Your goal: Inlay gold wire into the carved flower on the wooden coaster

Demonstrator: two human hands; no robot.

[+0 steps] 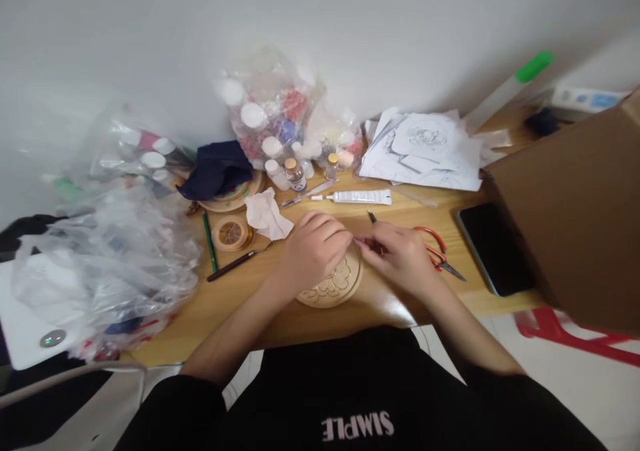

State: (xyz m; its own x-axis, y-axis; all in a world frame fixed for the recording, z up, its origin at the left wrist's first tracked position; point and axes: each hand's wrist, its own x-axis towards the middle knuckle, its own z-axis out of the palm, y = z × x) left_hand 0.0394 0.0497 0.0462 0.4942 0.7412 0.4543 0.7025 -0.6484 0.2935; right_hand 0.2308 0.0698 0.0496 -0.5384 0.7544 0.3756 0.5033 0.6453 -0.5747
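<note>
A round wooden disc [334, 286] with a carved flower pattern lies on the wooden table [240, 304] in front of me. My left hand [313, 248] rests curled on the disc's upper left edge, fingers closed in a pinch. My right hand [400, 254] is closed round a thin dark tool [372, 218] whose end sticks up behind the fingers. The fingertips of both hands meet just above the disc. What is pinched between them is too small to see.
Red-handled scissors [440, 254] lie right of my right hand, a phone [493, 248] and cardboard box [575, 211] beyond. A glue tube [357, 197], small bottles [295, 173], tissue [267, 214], tape roll [230, 232], papers [425, 148] and plastic bags [105, 264] crowd the back and left.
</note>
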